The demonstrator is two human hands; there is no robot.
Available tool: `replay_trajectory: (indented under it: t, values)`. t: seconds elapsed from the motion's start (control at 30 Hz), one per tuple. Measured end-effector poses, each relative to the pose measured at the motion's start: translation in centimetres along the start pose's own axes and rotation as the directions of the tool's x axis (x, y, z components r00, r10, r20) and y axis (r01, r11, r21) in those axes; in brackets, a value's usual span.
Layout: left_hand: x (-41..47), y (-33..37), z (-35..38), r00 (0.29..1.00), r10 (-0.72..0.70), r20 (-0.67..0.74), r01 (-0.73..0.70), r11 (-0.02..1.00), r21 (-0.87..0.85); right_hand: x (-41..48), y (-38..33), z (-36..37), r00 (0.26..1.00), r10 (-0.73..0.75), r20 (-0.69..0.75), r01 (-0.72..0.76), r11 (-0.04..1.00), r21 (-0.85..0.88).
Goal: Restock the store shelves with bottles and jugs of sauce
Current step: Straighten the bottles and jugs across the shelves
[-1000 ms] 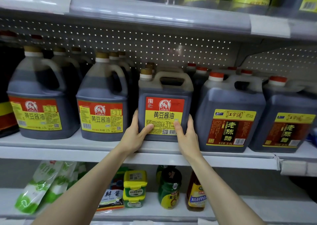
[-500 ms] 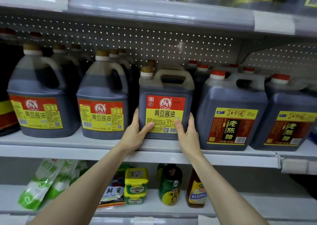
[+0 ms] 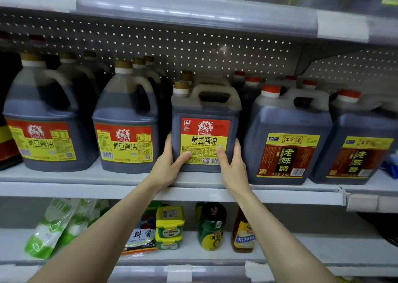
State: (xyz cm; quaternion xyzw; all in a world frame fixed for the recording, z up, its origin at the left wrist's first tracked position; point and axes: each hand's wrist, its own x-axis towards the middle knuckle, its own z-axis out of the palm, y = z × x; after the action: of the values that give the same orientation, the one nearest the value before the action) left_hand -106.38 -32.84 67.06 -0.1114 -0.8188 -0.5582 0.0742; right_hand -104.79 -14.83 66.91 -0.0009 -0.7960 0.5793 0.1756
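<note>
A square soy sauce jug (image 3: 205, 112) with a red and yellow label and a gold cap stands upright on the middle shelf (image 3: 71, 178). My left hand (image 3: 167, 166) grips its lower left corner, thumb across the label. My right hand (image 3: 233, 167) grips the lower right corner the same way. Both arms reach up from below. Behind this jug more gold caps show in a row.
Two rounder soy sauce jugs (image 3: 126, 119) stand to the left, with rows behind them. Vinegar jugs with red caps (image 3: 286, 140) stand close on the right. The lower shelf holds green pouches (image 3: 51, 228), a green tub (image 3: 170, 226) and small bottles (image 3: 212, 226).
The square jug has slid a little deeper onto the shelf with both hands still on it. The view has shifted slightly.
</note>
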Motion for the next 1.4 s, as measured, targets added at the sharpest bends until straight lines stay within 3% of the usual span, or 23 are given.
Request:
replay_trajectory:
  t: [0.37, 0.5, 0.8, 0.97, 1.4]
  values:
    - [-3.2, 4.3, -0.6, 0.991, -0.091, -0.1, 0.088, 0.996, -0.032, -3.1, -4.1, -2.9, 0.996, 0.068, 0.064, -0.072, 0.996, 0.059]
    - [-5.3, 6.8, -0.4, 0.982, -0.039, -0.186, 0.045, 0.999, 0.028, -4.9, -6.6, -5.3, 0.997, 0.067, 0.033, -0.068, 0.997, 0.036]
    - [-7.0, 12.3, 4.5, 0.998, 0.019, -0.059, -0.019, 1.0, -0.006, -7.6, -7.8, -13.4, 0.987, 0.09, -0.134, -0.087, 0.996, 0.027]
    - [-7.2, 13.4, 8.8, 0.999, -0.027, -0.044, 0.024, 0.997, -0.07, -7.3, -6.5, -17.4, 0.979, 0.115, -0.166, -0.115, 0.993, 0.012]
    - [-4.7, 13.3, 15.8, 0.991, -0.106, -0.085, 0.093, 0.985, -0.145, -1.8, -0.4, -21.8, 0.983, 0.137, 0.119, -0.143, 0.989, 0.043]
